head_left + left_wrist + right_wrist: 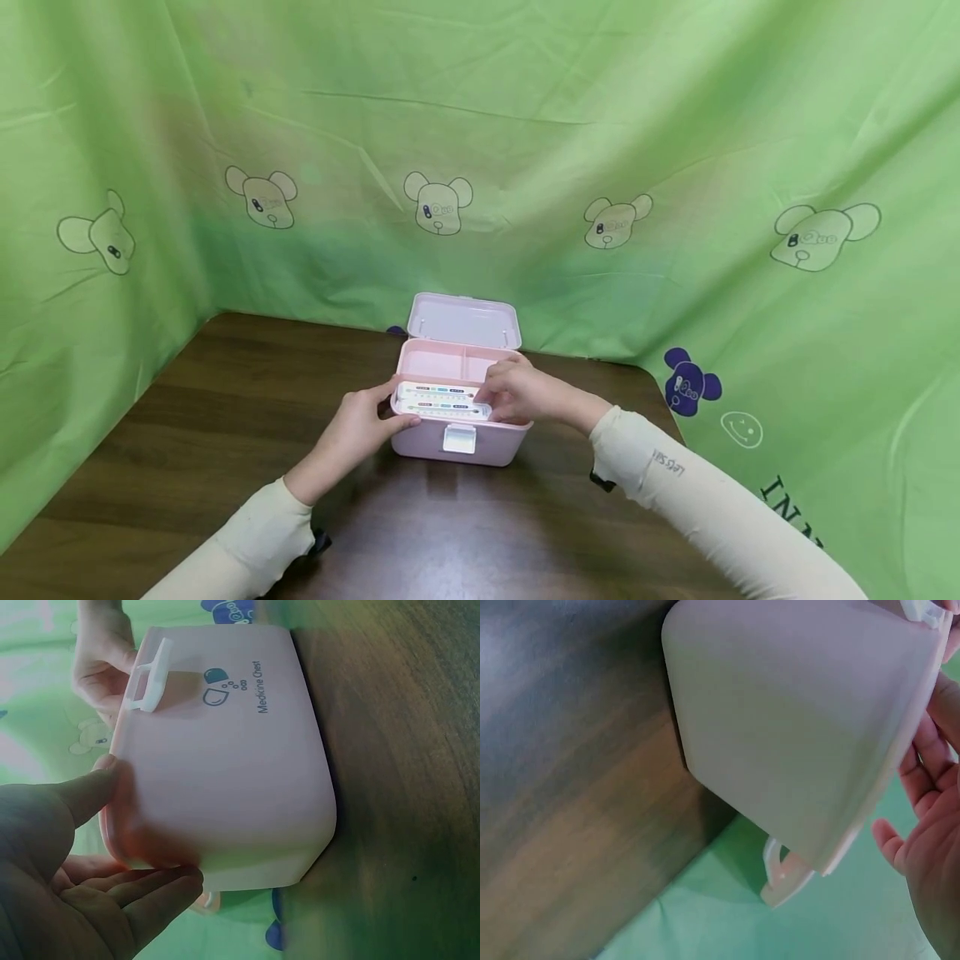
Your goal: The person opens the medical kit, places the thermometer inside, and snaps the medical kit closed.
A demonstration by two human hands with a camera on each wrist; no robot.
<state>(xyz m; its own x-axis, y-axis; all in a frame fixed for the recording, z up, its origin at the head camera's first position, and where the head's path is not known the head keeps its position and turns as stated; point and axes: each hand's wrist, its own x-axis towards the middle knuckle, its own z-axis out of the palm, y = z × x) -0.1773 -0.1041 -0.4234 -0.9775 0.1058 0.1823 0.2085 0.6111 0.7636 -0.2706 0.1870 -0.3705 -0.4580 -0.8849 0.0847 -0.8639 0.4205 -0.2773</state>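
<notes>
A pink medicine chest [487, 446] stands on the table with its pale lid [465, 322] raised at the back. Flat white packs [442, 400], printed with thermometer-like scales, lie in its front part. My left hand [360, 429] holds the chest's left front corner, thumb at the front rim, fingers along the side [161, 896]. Over the right end of the packs, my right hand [517, 392] reaches inside with bent fingers and pinches the front pack's end. The rim partly hides its fingertips in the right wrist view, where the chest's side [780, 712] fills the middle.
A pink tray [432, 358] with a divider sits at the chest's back. The white latch [459, 438] hangs at its front. Brown wooden table [225, 400] surrounds the chest, and a green curtain [525, 125] with bear prints stands behind and at both sides.
</notes>
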